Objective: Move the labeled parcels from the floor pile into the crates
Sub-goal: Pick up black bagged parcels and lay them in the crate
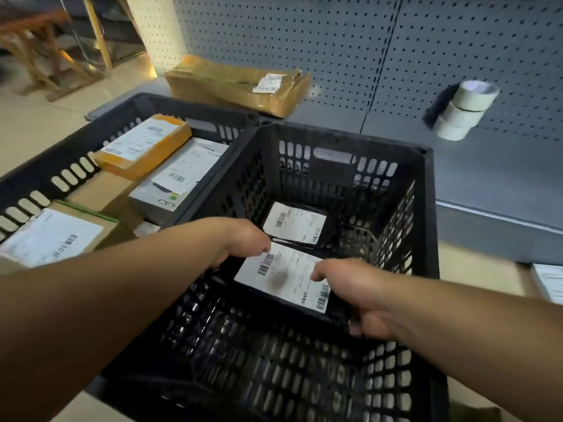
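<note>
Both my hands, left point(243, 242) and right point(359, 295), pinch the flat, light, floppy-looking parcel point(283, 277) by its nine- and three-o'clock edges inside the crate point(426, 208).

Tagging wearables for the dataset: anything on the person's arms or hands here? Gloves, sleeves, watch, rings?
Nothing visible. The left hand and right hand are bare, no gloves. Both forearms are uncovered as far as the frame edges, so no sleeve shows. No watch, band or markings on either wrist. Most fingers are curled out of sight, so rings cannot be ruled out.
</note>
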### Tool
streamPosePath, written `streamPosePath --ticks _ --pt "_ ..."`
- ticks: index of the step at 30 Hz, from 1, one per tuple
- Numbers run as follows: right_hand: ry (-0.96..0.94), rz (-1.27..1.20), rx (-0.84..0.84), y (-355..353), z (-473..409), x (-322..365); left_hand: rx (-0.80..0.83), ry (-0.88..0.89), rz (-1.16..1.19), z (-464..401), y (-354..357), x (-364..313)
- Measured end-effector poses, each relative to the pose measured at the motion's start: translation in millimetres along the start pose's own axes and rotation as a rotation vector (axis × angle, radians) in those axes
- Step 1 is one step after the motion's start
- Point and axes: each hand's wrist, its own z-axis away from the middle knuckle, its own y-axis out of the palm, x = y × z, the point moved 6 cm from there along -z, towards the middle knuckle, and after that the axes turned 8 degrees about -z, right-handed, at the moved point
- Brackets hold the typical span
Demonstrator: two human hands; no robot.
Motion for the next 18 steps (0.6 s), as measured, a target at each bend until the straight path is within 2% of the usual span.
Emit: streamPosePath --ticks 8,14,16,18 --pt "0.157 0.229 -0.096 16 -13 -33 0.186 -0.087 -0.17 -9 47 27" --pt "0.15 0.382 -0.106 41 -32 -62 0.246 -0.142 -0.358 -16 53 37" --pt "0.136 0.48 -0.057 53 -40 -71 0.278 -0.155 -0.379 -21 57 44" --pt "0.131 0.479 -0.072 61 -45 -73 0.279 -0.136 -0.355 -26 62 46"
